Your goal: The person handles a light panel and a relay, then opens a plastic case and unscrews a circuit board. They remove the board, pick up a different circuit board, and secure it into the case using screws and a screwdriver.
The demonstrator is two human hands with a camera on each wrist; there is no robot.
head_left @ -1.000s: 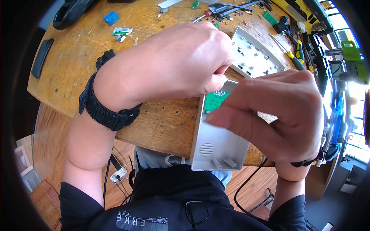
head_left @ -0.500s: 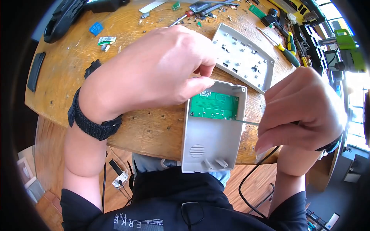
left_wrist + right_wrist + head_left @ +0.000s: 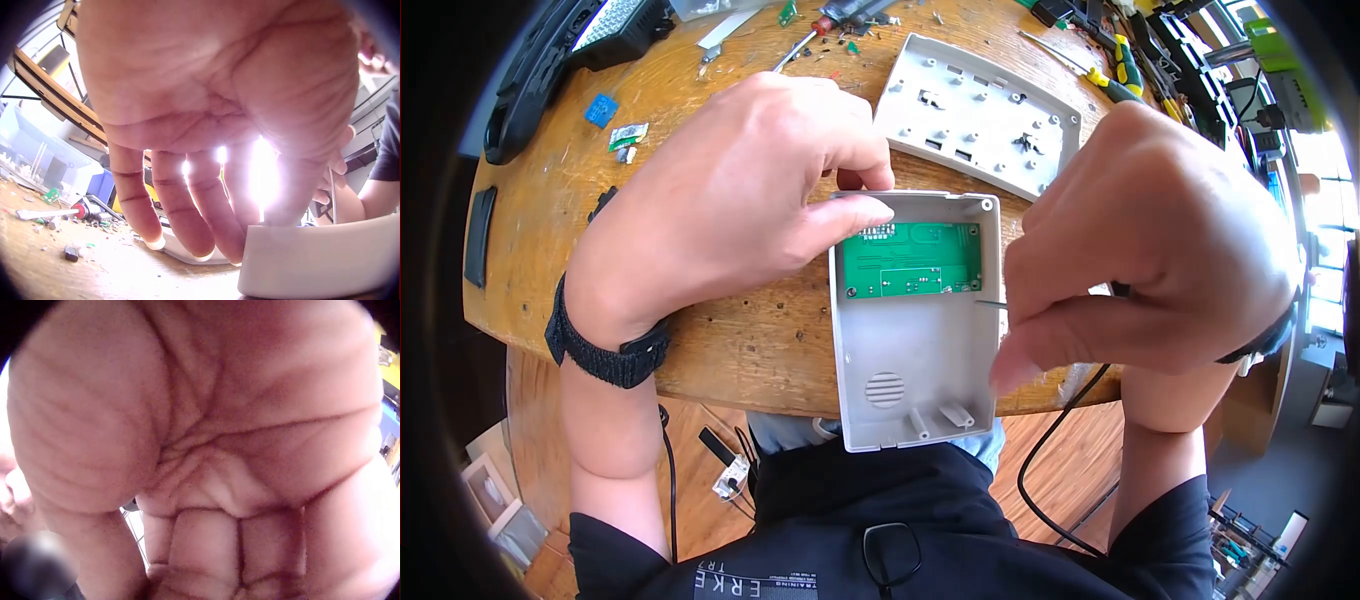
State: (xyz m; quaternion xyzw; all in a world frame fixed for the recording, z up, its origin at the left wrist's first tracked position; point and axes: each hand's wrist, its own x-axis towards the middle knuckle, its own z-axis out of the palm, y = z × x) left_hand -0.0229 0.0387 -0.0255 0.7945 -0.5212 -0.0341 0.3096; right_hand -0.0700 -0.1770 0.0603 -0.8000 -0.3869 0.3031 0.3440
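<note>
A light-grey plastic housing (image 3: 915, 345) lies open side up at the table's front edge. A green circuit board (image 3: 915, 262) sits in its upper half. My left hand (image 3: 750, 180) grips the housing's upper left corner, thumb over the rim; in the left wrist view the fingers curve down outside the wall. My right hand (image 3: 1150, 250) is above the housing's right side and pinches a thin-shafted screwdriver (image 3: 992, 303). Its handle is hidden in the palm, and the shaft overlaps the right wall just below the board's lower right corner. The right wrist view shows mostly curled fingers.
The matching grey cover (image 3: 980, 115) lies behind the housing. Yellow-handled screwdrivers (image 3: 1128, 65) are at the back right, a red-handled screwdriver (image 3: 822, 25) at the back. A blue block (image 3: 601, 110) and several scraps lie at left. A black cable (image 3: 1025, 470) hangs at the front right.
My right hand moved right, off the housing, then came back beside its right wall with the screwdriver. My left hand keeps its hold on the corner. The whole head view has shifted.
</note>
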